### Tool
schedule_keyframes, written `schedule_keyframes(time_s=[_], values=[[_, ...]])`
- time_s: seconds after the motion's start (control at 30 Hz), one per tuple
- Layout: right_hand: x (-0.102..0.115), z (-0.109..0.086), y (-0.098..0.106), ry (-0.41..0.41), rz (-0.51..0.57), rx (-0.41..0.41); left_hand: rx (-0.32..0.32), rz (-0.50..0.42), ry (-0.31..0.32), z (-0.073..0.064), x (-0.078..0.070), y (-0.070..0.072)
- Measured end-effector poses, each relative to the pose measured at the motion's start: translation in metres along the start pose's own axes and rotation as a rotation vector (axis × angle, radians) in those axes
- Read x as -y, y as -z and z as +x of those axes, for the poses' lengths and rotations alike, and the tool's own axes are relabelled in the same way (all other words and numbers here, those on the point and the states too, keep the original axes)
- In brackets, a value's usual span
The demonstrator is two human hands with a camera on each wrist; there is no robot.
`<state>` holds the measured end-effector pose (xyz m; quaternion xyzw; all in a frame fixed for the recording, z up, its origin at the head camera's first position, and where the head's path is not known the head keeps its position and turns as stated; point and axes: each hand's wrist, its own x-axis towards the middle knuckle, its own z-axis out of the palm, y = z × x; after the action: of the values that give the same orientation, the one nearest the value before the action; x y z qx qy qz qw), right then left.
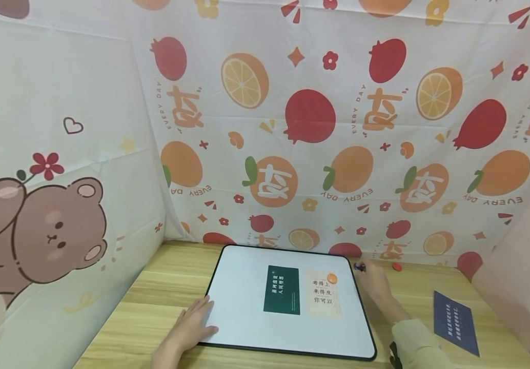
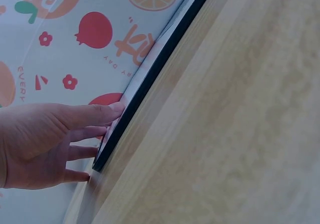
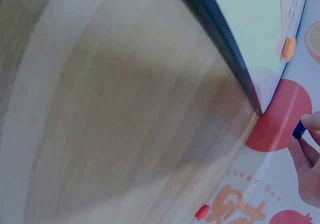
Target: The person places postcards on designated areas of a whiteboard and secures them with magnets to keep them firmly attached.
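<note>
The step in hand seemed to be taking up a small dark-blue button (image 3: 299, 130), likely a magnet, which the right hand (image 1: 376, 283) pinched between its fingers near the far right corner of the black-rimmed whiteboard (image 1: 237, 287). The next move probably called for pressing it onto the dark-green rectangular card (image 1: 282, 290). The left hand (image 1: 190, 326) rested, fingers extended, on the whiteboard's left edge.
</note>
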<state>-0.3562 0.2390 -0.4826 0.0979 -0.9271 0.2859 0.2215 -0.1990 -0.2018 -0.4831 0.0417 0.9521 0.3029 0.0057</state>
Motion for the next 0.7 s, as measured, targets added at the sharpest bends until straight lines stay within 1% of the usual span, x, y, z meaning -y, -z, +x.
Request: schedule_keyframes(time_s=[0.23, 0.3, 0.37, 0.4, 0.5, 0.53, 0.6, 0.63, 0.7], values=[[0.009, 0.000, -0.005, 0.000, -0.003, -0.013, 0.003, -0.011, 0.004, -0.001, 0.000, 0.000], [0.012, 0.000, -0.007, -0.010, 0.002, -0.001, 0.003, -0.013, 0.004, -0.001, 0.000, 0.000], [0.004, 0.002, -0.016, 0.018, -0.034, -0.019, 0.003, -0.012, 0.004, -0.001, 0.001, 0.000], [0.005, 0.003, -0.016, 0.011, -0.033, -0.010, 0.003, -0.011, 0.004, -0.001, 0.001, 0.000], [0.010, 0.004, -0.017, 0.032, -0.039, -0.004, 0.007, -0.008, 0.010, -0.001, 0.001, 0.000], [0.004, 0.005, -0.023, 0.053, -0.064, -0.019, 0.009, -0.008, 0.012, -0.001, 0.000, 0.000], [0.000, 0.007, -0.029, 0.056, -0.075, -0.016, 0.013, -0.007, 0.017, -0.001, 0.000, 0.000], [-0.010, 0.010, -0.038, 0.080, -0.085, -0.032, 0.015, -0.007, 0.019, -0.001, 0.000, 0.000], [-0.030, 0.015, -0.056, 0.100, -0.098, -0.058, 0.015, -0.005, 0.020, -0.001, 0.000, 0.000]])
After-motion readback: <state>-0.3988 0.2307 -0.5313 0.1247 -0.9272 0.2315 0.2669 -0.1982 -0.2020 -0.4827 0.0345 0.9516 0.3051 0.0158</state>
